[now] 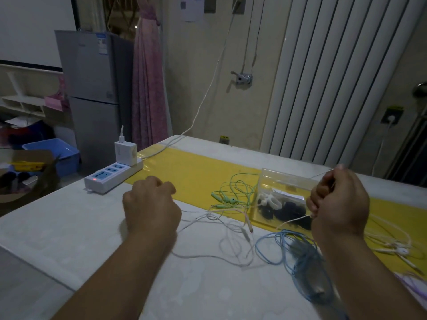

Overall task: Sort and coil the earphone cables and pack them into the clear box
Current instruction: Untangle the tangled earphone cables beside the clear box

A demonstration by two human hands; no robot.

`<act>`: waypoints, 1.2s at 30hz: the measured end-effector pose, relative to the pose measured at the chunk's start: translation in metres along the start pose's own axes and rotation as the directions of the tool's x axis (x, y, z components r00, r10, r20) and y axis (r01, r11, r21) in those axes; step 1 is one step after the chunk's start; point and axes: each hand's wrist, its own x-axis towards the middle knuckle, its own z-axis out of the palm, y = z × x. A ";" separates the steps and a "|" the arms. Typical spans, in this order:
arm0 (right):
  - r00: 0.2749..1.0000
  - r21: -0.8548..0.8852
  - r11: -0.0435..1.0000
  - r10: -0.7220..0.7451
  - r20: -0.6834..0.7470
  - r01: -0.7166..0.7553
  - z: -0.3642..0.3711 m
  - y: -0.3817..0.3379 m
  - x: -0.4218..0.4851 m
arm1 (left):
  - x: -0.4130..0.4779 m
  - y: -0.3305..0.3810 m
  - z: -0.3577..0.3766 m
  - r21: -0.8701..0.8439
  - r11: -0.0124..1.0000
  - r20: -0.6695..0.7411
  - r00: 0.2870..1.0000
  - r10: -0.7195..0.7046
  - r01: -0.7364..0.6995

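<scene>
Blue cable (pixel 300 257) lies nearest; both fists, left hand (pixel 151 205) and right hand (pixel 338 204), pinch 1 white cable (pixel 293 221) beside the clear box (pixel 286 181).

Honestly nothing here is readable. The fridge (pixel 92 88) at the far left has a blue sticker (pixel 101 43) near its top, but the print is just a blur. The paper sheet (pixel 191 6) taped on the far wall shows small dark squares, maybe codes, too fuzzy to tell. The white charger (pixel 125 152) has a faint mark, also unreadable.
</scene>
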 end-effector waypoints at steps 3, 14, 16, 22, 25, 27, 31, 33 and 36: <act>0.999 -0.039 0.999 -0.003 0.050 0.005 0.003 0.004 -0.005 | -0.002 0.009 0.005 -0.143 0.965 -0.031 0.975 0.218 -0.220; 0.975 -0.146 0.986 -0.040 0.221 0.074 0.007 0.014 -0.013 | 0.002 0.053 0.010 -0.323 0.824 0.326 0.762 0.559 -0.466; 0.973 -0.173 0.980 -0.058 0.222 0.098 0.006 0.015 -0.013 | 0.005 0.065 0.015 -0.338 0.841 0.386 0.753 0.532 -0.422; 0.974 -0.216 0.970 -0.062 0.216 0.110 0.004 0.015 -0.012 | -0.007 0.096 0.031 -0.108 0.851 0.317 0.794 0.519 -0.513; 0.975 -0.252 0.960 -0.073 0.208 0.126 0.003 0.015 -0.011 | -0.010 0.093 0.037 -0.077 0.873 0.248 0.839 0.484 -0.481; 0.975 -0.273 0.952 -0.085 0.206 0.140 0.002 0.016 -0.011 | -0.009 0.089 0.037 -0.144 0.884 0.205 0.861 0.466 -0.444; 0.974 -0.297 0.941 -0.106 0.200 0.164 0.002 0.016 -0.014 | -0.005 0.078 0.026 -0.381 0.877 0.177 0.907 0.382 -0.294; 0.975 -0.318 0.933 -0.110 0.193 0.168 0.003 0.015 -0.015 | 0.001 0.072 0.019 -0.460 0.854 0.188 0.914 0.360 -0.242; 0.976 -0.352 0.920 -0.112 0.186 0.172 0.004 0.016 -0.017 | 0.008 0.062 0.006 -0.553 0.809 0.212 0.906 0.366 -0.198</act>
